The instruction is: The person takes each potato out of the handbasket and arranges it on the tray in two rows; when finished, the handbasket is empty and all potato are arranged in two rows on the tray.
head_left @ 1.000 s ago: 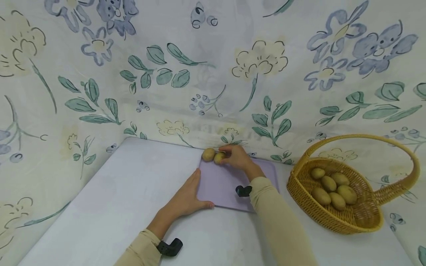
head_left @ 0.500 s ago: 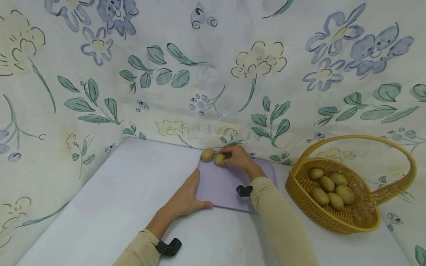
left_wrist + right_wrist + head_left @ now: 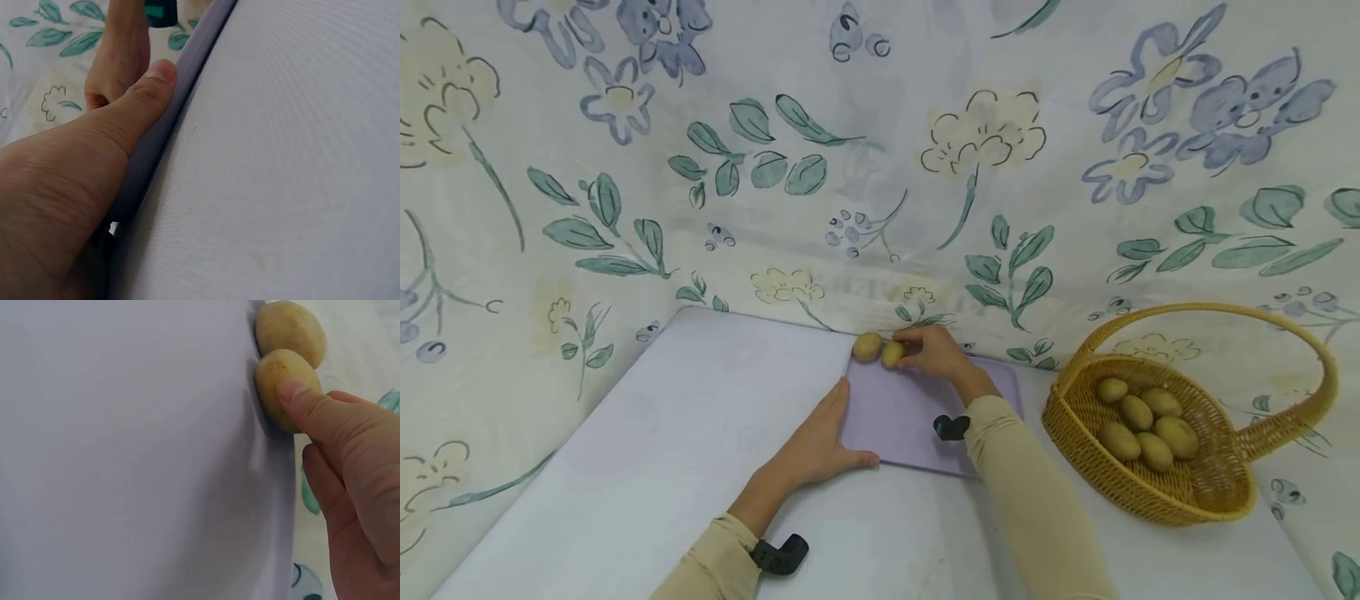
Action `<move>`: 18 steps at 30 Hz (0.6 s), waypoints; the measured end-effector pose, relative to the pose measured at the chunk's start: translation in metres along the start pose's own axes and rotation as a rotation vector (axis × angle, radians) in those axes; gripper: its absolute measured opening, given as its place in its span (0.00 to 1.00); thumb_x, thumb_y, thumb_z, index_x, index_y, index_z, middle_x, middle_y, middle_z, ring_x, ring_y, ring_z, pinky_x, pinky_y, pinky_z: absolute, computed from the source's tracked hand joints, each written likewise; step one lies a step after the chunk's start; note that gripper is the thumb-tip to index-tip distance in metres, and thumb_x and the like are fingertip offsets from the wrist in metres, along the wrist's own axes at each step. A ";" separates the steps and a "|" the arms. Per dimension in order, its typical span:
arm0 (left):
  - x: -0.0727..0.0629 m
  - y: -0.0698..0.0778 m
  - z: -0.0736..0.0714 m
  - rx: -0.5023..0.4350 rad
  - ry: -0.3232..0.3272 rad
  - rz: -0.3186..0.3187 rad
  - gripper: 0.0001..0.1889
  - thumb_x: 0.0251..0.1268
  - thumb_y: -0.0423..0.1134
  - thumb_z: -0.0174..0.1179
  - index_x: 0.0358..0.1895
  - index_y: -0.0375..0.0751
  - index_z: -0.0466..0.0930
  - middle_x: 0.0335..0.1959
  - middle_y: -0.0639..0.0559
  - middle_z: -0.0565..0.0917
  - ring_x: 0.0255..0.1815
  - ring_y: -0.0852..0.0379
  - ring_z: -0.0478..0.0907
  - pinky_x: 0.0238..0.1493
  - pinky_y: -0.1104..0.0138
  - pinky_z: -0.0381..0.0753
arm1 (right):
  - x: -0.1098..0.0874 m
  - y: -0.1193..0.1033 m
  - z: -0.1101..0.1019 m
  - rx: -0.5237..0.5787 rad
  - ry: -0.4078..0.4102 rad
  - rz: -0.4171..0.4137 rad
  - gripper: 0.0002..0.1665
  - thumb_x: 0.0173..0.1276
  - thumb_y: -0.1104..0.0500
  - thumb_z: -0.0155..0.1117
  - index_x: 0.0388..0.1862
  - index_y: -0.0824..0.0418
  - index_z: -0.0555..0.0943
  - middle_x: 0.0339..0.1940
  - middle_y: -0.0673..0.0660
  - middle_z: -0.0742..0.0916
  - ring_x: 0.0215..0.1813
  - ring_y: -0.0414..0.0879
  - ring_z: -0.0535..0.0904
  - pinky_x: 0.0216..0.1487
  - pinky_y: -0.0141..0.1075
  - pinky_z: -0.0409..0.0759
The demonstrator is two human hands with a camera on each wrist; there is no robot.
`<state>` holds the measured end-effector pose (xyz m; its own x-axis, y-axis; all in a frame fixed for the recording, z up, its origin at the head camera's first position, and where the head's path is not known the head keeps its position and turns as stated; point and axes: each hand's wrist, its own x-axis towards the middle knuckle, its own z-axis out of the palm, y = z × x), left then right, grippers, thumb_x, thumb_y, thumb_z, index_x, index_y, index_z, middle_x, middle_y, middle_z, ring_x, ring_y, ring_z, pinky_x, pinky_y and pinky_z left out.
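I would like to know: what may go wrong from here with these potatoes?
The potato pinched by the right hand is rounded and sits at the edge of the tray, so it might roll off when released. It could nudge the other potato right beside it. The left hand, touching the tray, may shift it by accident.

Pinched potato point(image 3: 892, 355), tray's point(image 3: 898, 417) eleven o'clock: partly hiding behind right hand point(image 3: 936, 353). Tray's four-o'clock corner: hiding behind right sleeve point(image 3: 1037, 508).
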<state>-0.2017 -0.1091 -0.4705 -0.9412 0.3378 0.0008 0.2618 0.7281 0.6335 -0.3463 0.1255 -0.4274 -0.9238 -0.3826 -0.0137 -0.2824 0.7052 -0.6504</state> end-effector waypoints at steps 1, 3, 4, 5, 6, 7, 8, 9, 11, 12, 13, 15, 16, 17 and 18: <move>0.000 0.000 0.000 0.001 -0.004 -0.004 0.73 0.46 0.70 0.74 0.82 0.30 0.38 0.85 0.36 0.43 0.86 0.41 0.43 0.85 0.50 0.50 | -0.001 0.000 -0.002 -0.008 0.005 -0.002 0.35 0.59 0.60 0.80 0.66 0.56 0.82 0.66 0.55 0.85 0.69 0.53 0.80 0.71 0.43 0.78; 0.001 -0.001 0.001 0.005 -0.008 -0.007 0.73 0.46 0.71 0.73 0.82 0.31 0.37 0.85 0.37 0.42 0.86 0.42 0.43 0.85 0.51 0.50 | -0.004 0.000 -0.006 -0.022 0.021 -0.011 0.35 0.58 0.58 0.80 0.66 0.54 0.82 0.67 0.54 0.85 0.69 0.53 0.80 0.71 0.43 0.79; 0.001 -0.001 0.001 0.003 -0.008 -0.007 0.73 0.46 0.71 0.73 0.82 0.31 0.37 0.85 0.37 0.42 0.86 0.42 0.43 0.85 0.51 0.50 | -0.006 0.000 -0.009 -0.022 0.028 -0.016 0.35 0.58 0.57 0.81 0.66 0.53 0.82 0.66 0.54 0.85 0.68 0.53 0.80 0.70 0.43 0.79; 0.001 -0.001 0.002 0.001 -0.007 -0.006 0.73 0.46 0.71 0.73 0.82 0.31 0.37 0.85 0.37 0.42 0.86 0.43 0.43 0.85 0.51 0.50 | -0.008 0.000 -0.011 -0.019 0.034 -0.024 0.35 0.58 0.57 0.81 0.66 0.53 0.82 0.66 0.54 0.85 0.68 0.53 0.80 0.70 0.43 0.79; 0.001 -0.002 0.002 0.000 -0.009 -0.008 0.73 0.46 0.72 0.73 0.82 0.32 0.37 0.85 0.38 0.42 0.86 0.43 0.43 0.85 0.51 0.49 | -0.010 -0.001 -0.014 -0.007 0.036 -0.030 0.34 0.58 0.57 0.81 0.65 0.53 0.83 0.66 0.54 0.85 0.68 0.53 0.81 0.70 0.43 0.80; 0.001 -0.002 0.002 0.000 -0.008 -0.006 0.73 0.46 0.72 0.73 0.82 0.32 0.37 0.85 0.38 0.42 0.86 0.43 0.43 0.85 0.51 0.49 | -0.013 -0.002 -0.018 0.009 0.035 -0.038 0.33 0.59 0.57 0.80 0.65 0.54 0.83 0.66 0.54 0.85 0.68 0.54 0.81 0.69 0.43 0.80; 0.001 -0.002 0.002 -0.003 -0.004 -0.001 0.73 0.46 0.72 0.73 0.82 0.31 0.37 0.85 0.37 0.43 0.86 0.42 0.43 0.85 0.50 0.50 | -0.015 -0.003 -0.021 0.026 0.032 -0.043 0.32 0.60 0.58 0.79 0.65 0.55 0.83 0.66 0.54 0.85 0.68 0.54 0.81 0.70 0.43 0.80; 0.000 -0.002 0.002 -0.002 -0.006 0.000 0.73 0.46 0.72 0.73 0.82 0.31 0.37 0.85 0.37 0.43 0.86 0.42 0.43 0.85 0.50 0.50 | -0.018 -0.005 -0.025 0.042 0.029 -0.044 0.31 0.61 0.58 0.79 0.65 0.55 0.83 0.66 0.54 0.85 0.68 0.54 0.81 0.69 0.43 0.80; 0.000 -0.002 0.002 -0.010 -0.005 0.002 0.73 0.46 0.71 0.73 0.82 0.30 0.38 0.85 0.36 0.43 0.86 0.41 0.43 0.85 0.49 0.50 | -0.025 -0.009 -0.032 0.062 0.029 -0.057 0.30 0.62 0.59 0.78 0.65 0.56 0.83 0.66 0.55 0.85 0.67 0.54 0.81 0.69 0.43 0.80; 0.000 -0.002 0.002 -0.013 -0.005 0.000 0.73 0.46 0.71 0.73 0.82 0.30 0.38 0.85 0.36 0.43 0.86 0.41 0.43 0.85 0.49 0.50 | -0.029 -0.010 -0.035 0.074 0.032 -0.068 0.30 0.63 0.59 0.77 0.65 0.56 0.83 0.67 0.56 0.84 0.67 0.55 0.82 0.69 0.44 0.80; 0.000 -0.002 0.002 -0.009 -0.004 -0.002 0.73 0.46 0.71 0.73 0.82 0.30 0.38 0.85 0.36 0.43 0.86 0.41 0.44 0.85 0.49 0.50 | -0.032 -0.012 -0.038 0.082 0.040 -0.079 0.30 0.63 0.60 0.77 0.65 0.56 0.83 0.67 0.57 0.84 0.67 0.55 0.82 0.69 0.45 0.80; 0.000 -0.001 0.001 -0.009 -0.010 -0.011 0.73 0.45 0.72 0.73 0.82 0.31 0.37 0.85 0.37 0.43 0.86 0.41 0.43 0.85 0.50 0.50 | -0.039 -0.013 -0.044 0.116 0.058 -0.109 0.29 0.62 0.62 0.77 0.64 0.57 0.83 0.67 0.59 0.83 0.67 0.57 0.81 0.68 0.48 0.80; 0.000 -0.001 0.001 -0.017 -0.006 -0.009 0.73 0.45 0.71 0.73 0.82 0.30 0.37 0.85 0.36 0.43 0.86 0.41 0.43 0.85 0.49 0.50 | -0.043 -0.013 -0.047 0.138 0.065 -0.124 0.29 0.62 0.62 0.77 0.64 0.58 0.83 0.68 0.60 0.83 0.67 0.57 0.81 0.68 0.48 0.80; 0.000 -0.001 0.001 -0.014 -0.006 -0.011 0.73 0.46 0.71 0.73 0.82 0.30 0.37 0.85 0.36 0.43 0.86 0.41 0.43 0.85 0.49 0.50 | -0.046 -0.013 -0.050 0.166 0.070 -0.138 0.29 0.62 0.64 0.77 0.64 0.59 0.83 0.68 0.61 0.83 0.68 0.58 0.80 0.68 0.49 0.80; 0.000 -0.001 0.000 -0.013 -0.007 -0.016 0.73 0.45 0.71 0.73 0.82 0.31 0.37 0.85 0.37 0.42 0.86 0.41 0.43 0.85 0.50 0.49 | -0.050 -0.013 -0.052 0.194 0.070 -0.144 0.29 0.61 0.64 0.77 0.64 0.60 0.83 0.68 0.61 0.83 0.68 0.58 0.80 0.68 0.49 0.80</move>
<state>-0.2017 -0.1095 -0.4712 -0.9438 0.3302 -0.0151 0.2437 0.7259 0.6431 -0.3099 0.1671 -0.3789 -0.8954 -0.4234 0.1379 -0.3635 0.5163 -0.7754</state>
